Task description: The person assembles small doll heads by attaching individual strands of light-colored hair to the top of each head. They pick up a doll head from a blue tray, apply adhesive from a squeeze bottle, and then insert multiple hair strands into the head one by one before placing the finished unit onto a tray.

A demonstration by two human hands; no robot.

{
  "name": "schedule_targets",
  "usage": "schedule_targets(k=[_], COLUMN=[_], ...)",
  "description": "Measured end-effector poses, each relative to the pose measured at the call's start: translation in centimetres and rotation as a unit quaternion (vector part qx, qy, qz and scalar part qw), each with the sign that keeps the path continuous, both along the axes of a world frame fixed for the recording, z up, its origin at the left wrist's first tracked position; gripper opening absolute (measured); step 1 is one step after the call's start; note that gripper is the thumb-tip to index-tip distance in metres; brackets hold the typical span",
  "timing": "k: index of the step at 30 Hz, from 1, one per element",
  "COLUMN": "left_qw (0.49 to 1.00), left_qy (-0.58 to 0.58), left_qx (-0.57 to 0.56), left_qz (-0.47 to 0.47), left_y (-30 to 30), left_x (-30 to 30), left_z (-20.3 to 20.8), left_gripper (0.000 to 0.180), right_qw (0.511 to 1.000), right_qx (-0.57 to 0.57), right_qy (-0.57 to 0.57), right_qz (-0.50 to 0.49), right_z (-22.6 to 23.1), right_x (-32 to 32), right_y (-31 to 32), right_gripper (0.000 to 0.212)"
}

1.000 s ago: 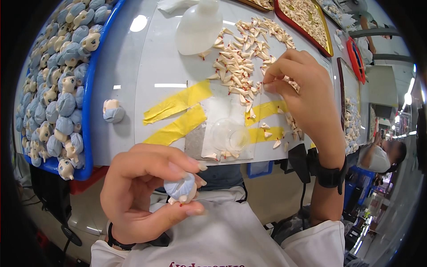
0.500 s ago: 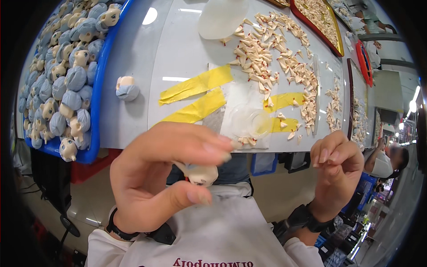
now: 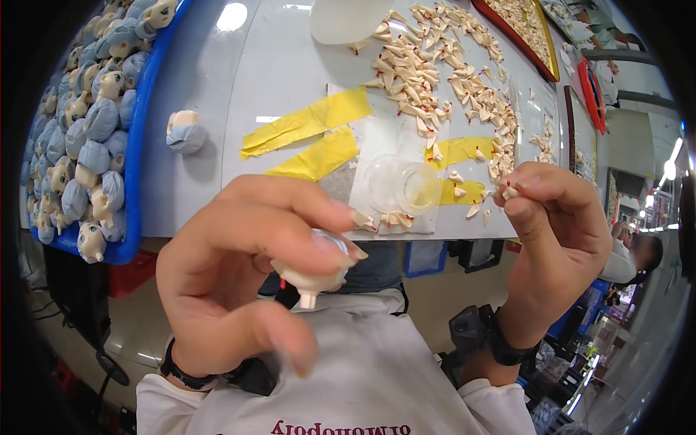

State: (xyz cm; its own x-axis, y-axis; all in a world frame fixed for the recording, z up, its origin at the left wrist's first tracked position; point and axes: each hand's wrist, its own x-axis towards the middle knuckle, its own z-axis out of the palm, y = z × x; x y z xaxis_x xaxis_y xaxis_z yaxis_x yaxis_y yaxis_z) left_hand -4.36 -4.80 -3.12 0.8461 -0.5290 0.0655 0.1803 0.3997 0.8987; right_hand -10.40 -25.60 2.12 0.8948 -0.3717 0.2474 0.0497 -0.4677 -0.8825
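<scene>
Doll head (image 3: 313, 280) at 7 o'clock, small pointed piece (image 3: 510, 191) at 3 o'clock.
The left hand (image 3: 235, 264) curls its fingers over the smooth, rounded head, pale neck peg (image 3: 309, 299) downward, thumb apart below; the right hand (image 3: 554, 228) clamps the cream, red-tipped piece between thumb and fingers. On the glossy worktop (image 3: 210, 199), tapering pieces (image 3: 406, 80) heap at 1 o'clock, 2 crinkled yellow tape strips (image 3: 312, 122) slant at 11, and a blue plastic tray (image 3: 135, 174) of grooved, blue-haired heads (image 3: 99, 118) curves at 10.
</scene>
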Motion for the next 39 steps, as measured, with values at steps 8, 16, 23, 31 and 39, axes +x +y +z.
schedule_targets(k=[8,16,23,31,39], left_qw=[0.997,0.999,0.999,0.993,0.997], left_qy=[-0.065,-0.037,0.039,0.116,0.069], left_qx=[0.027,0.008,0.018,0.017,0.033], left_qz=[-0.013,-0.008,0.007,0.032,0.019], left_y=[0.2,-0.1,-0.4,-1.8,-1.8], left_x=[0.5,0.5,-0.1,-1.0,-1.3], left_z=[-0.3,-0.3,0.4,1.5,2.2], left_gripper=[0.048,0.049,0.050,0.055,0.047], right_qw=[0.967,0.934,0.929,0.980,0.994], right_qx=[-0.244,-0.346,-0.365,-0.184,-0.011], right_qy=[-0.035,-0.062,-0.051,-0.077,-0.079], right_qz=[0.068,0.065,0.037,0.020,0.078], right_z=[-0.7,-0.6,-0.8,-1.4,-1.0], right_x=[1.8,2.3,1.4,0.9,-0.8], right_y=[1.6,2.3,2.2,3.3,5.0], right_gripper=[0.019,0.019,0.018,0.014,0.012])
